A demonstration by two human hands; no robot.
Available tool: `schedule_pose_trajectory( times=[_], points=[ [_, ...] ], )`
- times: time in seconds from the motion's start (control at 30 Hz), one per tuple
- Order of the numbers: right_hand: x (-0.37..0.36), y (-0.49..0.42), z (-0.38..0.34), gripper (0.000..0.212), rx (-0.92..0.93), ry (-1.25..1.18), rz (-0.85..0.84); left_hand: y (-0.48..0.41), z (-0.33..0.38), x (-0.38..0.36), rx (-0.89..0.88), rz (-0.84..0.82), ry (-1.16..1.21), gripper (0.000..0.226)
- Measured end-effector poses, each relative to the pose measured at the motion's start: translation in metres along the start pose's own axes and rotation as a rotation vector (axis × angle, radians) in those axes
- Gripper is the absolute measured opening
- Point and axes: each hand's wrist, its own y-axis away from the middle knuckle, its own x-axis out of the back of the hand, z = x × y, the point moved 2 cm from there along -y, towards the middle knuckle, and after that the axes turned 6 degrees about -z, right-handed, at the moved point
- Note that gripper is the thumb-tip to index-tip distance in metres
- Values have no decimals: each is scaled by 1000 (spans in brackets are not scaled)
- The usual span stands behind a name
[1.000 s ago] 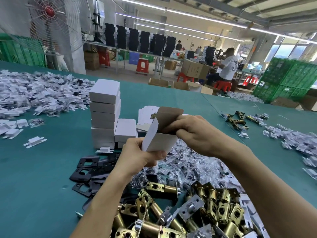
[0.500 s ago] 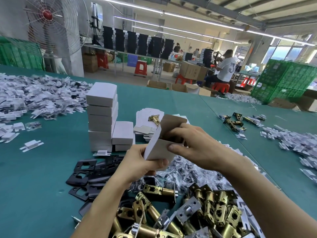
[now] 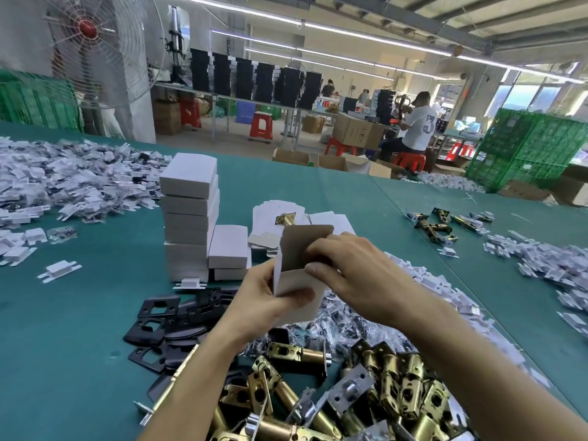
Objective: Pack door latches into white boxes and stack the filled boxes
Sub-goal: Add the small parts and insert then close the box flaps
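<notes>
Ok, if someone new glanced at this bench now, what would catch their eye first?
The left hand and right hand grip a white box, flap up, at mid-frame. Just left of it stands a stack of closed boxes, and a heap of brass latches fills the near foreground.

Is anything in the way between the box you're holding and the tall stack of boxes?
Only the short stack sits between the box and the tall stack. Lifted up, the box would probably pass right over it.
</notes>
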Motion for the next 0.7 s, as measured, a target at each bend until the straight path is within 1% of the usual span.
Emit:
schedule_pose_trajectory(
  times=[0.1, 0.17, 0.23, 0.3, 0.37, 0.4, 0.5, 0.57, 0.7],
  points=[
    [-6, 1, -2, 36, -69, 167, -96, -1, -3, -2, -18, -44, -23, 25],
    [-10, 3, -1, 43, -108, 99, -110, -2, -7, -4, -7, -76, -38, 22],
    [-14, 4, 5, 45, -169, 23, -97, -3, -13, -7, 23, -88, -53, 24],
    [-17, 5, 11, 37, -232, 53, -141, -2, -20, -11, 56, -101, -91, 30],
    [-20, 5, 14, 17, -257, 136, -189, -1, -26, -15, 68, -127, -111, 28],
    [-21, 5, 13, 10, -265, 181, -199, 0, -27, -16, 71, -135, -117, 26],
    [-22, 2, 9, 15, -281, 294, -187, 0, -29, -17, 87, -119, -125, 25],
    [-23, 1, 5, 12, -264, 363, -178, 1, -29, -16, 92, -111, -126, 25],
    [-25, 0, 5, 19, -206, 414, -163, 2, -31, -16, 103, -59, -130, 30]
  ],
)
